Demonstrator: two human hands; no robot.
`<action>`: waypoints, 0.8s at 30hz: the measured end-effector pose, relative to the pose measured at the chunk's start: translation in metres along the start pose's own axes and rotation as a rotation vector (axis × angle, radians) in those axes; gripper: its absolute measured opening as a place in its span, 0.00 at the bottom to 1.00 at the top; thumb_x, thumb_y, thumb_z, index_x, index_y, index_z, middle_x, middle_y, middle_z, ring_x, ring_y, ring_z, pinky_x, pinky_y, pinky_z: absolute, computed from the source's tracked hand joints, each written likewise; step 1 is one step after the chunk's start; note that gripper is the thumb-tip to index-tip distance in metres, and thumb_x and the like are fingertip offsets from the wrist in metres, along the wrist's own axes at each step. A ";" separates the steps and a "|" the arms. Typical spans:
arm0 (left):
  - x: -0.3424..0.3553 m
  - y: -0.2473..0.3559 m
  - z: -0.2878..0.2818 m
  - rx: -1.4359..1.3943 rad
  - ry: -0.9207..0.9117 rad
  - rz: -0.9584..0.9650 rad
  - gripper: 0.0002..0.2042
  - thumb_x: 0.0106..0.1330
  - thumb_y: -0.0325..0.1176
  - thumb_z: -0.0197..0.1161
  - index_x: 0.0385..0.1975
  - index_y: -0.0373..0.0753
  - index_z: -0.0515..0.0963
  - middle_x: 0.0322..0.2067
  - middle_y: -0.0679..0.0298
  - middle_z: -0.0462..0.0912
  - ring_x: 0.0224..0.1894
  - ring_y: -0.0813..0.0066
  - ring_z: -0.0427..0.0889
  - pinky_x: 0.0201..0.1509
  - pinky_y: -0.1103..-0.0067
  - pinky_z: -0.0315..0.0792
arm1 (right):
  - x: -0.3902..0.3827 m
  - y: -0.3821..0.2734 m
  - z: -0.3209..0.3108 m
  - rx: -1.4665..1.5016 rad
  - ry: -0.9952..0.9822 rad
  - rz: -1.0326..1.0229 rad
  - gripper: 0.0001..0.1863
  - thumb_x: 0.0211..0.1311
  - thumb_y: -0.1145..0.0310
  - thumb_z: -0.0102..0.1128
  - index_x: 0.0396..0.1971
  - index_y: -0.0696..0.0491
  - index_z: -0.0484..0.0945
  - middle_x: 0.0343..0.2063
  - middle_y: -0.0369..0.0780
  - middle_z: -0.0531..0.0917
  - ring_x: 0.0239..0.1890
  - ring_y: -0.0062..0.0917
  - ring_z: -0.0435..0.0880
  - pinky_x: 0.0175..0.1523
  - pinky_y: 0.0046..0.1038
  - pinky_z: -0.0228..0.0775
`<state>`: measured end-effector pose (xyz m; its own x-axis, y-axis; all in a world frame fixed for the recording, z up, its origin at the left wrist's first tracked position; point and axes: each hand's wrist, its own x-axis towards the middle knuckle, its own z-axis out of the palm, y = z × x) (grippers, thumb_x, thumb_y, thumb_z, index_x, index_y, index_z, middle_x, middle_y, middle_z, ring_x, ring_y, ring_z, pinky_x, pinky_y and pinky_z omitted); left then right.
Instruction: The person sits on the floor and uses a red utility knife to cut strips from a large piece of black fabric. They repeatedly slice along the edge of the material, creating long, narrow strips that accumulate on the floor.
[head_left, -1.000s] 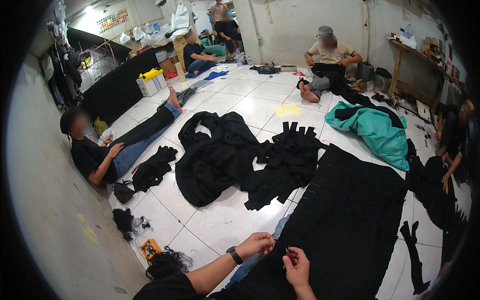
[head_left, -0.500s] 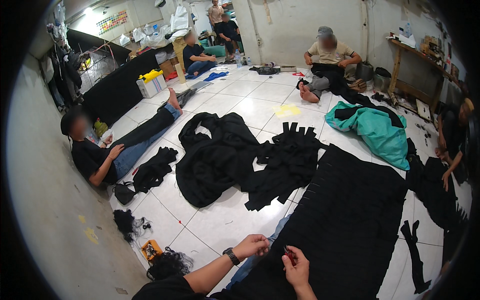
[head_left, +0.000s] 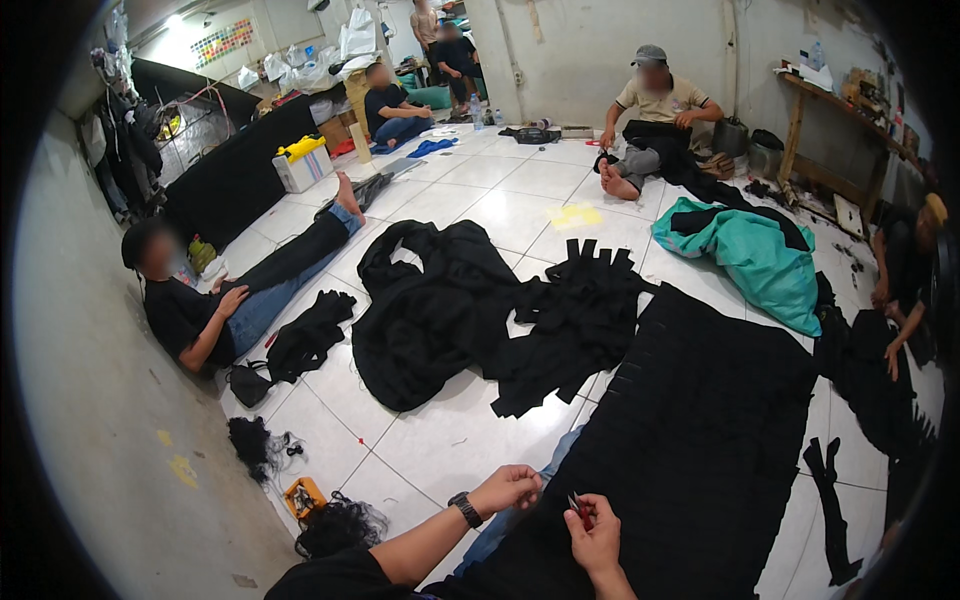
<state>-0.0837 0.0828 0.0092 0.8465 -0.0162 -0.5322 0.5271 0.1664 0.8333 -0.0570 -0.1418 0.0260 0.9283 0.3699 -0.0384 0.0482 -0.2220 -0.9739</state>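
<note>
Across my outstretched leg lies a long black cloth (head_left: 690,400), with a few short pale marks along its left edge. My right hand (head_left: 598,540) is closed around small red-handled thread snips (head_left: 584,512), their metal tip pointing up above the cloth. To the left of it, my left hand (head_left: 508,489) is held in a pinch over the jeans at the cloth's left edge. Whatever is between those fingertips is too small to make out. Some space separates the two hands.
Heaped black fabric (head_left: 435,320) and cut black strips (head_left: 580,320) lie on the white tiles ahead. A teal sack (head_left: 745,260) sits beyond the cloth. Left of my arm are an orange box (head_left: 303,496) and tangled black threads (head_left: 340,525). Several people sit around with black cloth.
Both my hands stay almost where they were, the snips tilted slightly differently. The person at the back in a beige shirt has lowered one hand toward the foot.
</note>
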 end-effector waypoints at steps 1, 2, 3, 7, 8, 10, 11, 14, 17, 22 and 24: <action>0.000 0.001 0.001 -0.005 0.007 -0.003 0.07 0.70 0.37 0.58 0.35 0.42 0.77 0.27 0.71 0.81 0.25 0.86 0.77 0.30 0.86 0.68 | 0.000 0.000 0.000 -0.012 -0.003 0.006 0.15 0.58 0.75 0.67 0.44 0.59 0.77 0.27 0.36 0.82 0.25 0.14 0.79 0.31 0.20 0.72; -0.001 0.001 0.001 -0.011 0.014 -0.005 0.07 0.70 0.37 0.58 0.35 0.42 0.77 0.27 0.71 0.81 0.25 0.86 0.77 0.30 0.86 0.68 | -0.001 0.001 0.001 -0.025 -0.006 0.012 0.15 0.57 0.75 0.67 0.44 0.59 0.77 0.27 0.36 0.82 0.26 0.14 0.79 0.32 0.20 0.72; 0.000 0.001 0.000 -0.014 0.010 0.002 0.07 0.71 0.37 0.58 0.35 0.42 0.77 0.27 0.71 0.81 0.26 0.86 0.77 0.30 0.86 0.68 | 0.000 0.002 0.002 -0.037 -0.008 0.017 0.15 0.56 0.75 0.68 0.44 0.59 0.77 0.27 0.36 0.83 0.26 0.14 0.79 0.33 0.20 0.72; -0.001 -0.001 -0.001 -0.040 0.000 0.040 0.07 0.71 0.37 0.57 0.36 0.42 0.77 0.27 0.70 0.82 0.26 0.85 0.78 0.30 0.86 0.69 | -0.002 -0.002 0.007 -0.062 0.038 -0.078 0.14 0.55 0.72 0.68 0.42 0.57 0.78 0.27 0.41 0.83 0.25 0.24 0.82 0.34 0.25 0.75; -0.002 -0.001 -0.001 -0.050 0.001 0.047 0.06 0.71 0.36 0.57 0.36 0.42 0.77 0.27 0.70 0.82 0.26 0.85 0.79 0.30 0.87 0.70 | -0.003 -0.008 0.006 -0.070 0.044 -0.084 0.14 0.55 0.72 0.68 0.42 0.57 0.78 0.26 0.41 0.83 0.25 0.25 0.82 0.34 0.25 0.75; -0.002 0.007 0.000 -0.034 -0.010 0.099 0.06 0.71 0.36 0.57 0.36 0.41 0.76 0.27 0.69 0.82 0.26 0.84 0.79 0.30 0.86 0.71 | 0.000 -0.018 0.005 -0.101 0.050 -0.125 0.14 0.55 0.73 0.67 0.42 0.57 0.78 0.26 0.42 0.82 0.25 0.28 0.82 0.34 0.27 0.75; -0.004 0.002 0.004 -0.043 -0.023 0.090 0.06 0.71 0.35 0.57 0.36 0.41 0.76 0.27 0.68 0.82 0.26 0.84 0.80 0.31 0.86 0.71 | -0.002 -0.018 0.002 -0.130 0.039 -0.128 0.14 0.55 0.73 0.67 0.42 0.57 0.78 0.26 0.43 0.82 0.25 0.29 0.82 0.33 0.28 0.75; 0.005 0.012 0.007 -0.098 -0.054 0.162 0.06 0.72 0.32 0.55 0.35 0.38 0.76 0.27 0.63 0.82 0.24 0.77 0.82 0.29 0.81 0.76 | 0.010 -0.021 0.000 -0.198 0.061 -0.230 0.12 0.57 0.74 0.65 0.41 0.56 0.77 0.28 0.44 0.80 0.26 0.32 0.81 0.32 0.33 0.74; 0.000 0.004 0.007 -0.098 0.011 0.104 0.05 0.70 0.31 0.57 0.35 0.37 0.76 0.27 0.62 0.82 0.24 0.78 0.81 0.30 0.82 0.76 | -0.002 -0.020 0.008 -0.245 0.063 -0.188 0.13 0.57 0.75 0.65 0.42 0.58 0.78 0.35 0.46 0.80 0.29 0.41 0.82 0.33 0.35 0.76; -0.007 0.010 0.012 -0.151 0.047 0.045 0.06 0.70 0.32 0.59 0.36 0.36 0.76 0.27 0.63 0.81 0.25 0.79 0.79 0.32 0.84 0.74 | -0.006 -0.022 0.013 -0.363 0.053 -0.228 0.13 0.58 0.75 0.64 0.44 0.57 0.78 0.38 0.43 0.81 0.32 0.39 0.85 0.34 0.35 0.78; -0.009 0.013 0.012 -0.156 0.056 0.031 0.06 0.70 0.31 0.59 0.36 0.36 0.75 0.26 0.63 0.81 0.24 0.79 0.78 0.32 0.83 0.73 | -0.007 -0.023 0.016 -0.408 0.036 -0.215 0.12 0.59 0.74 0.63 0.44 0.57 0.79 0.37 0.42 0.80 0.33 0.37 0.85 0.34 0.34 0.79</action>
<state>-0.0836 0.0728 0.0263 0.8542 0.0459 -0.5180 0.4792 0.3173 0.8184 -0.0704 -0.1251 0.0456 0.8933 0.4163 0.1692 0.3752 -0.4834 -0.7909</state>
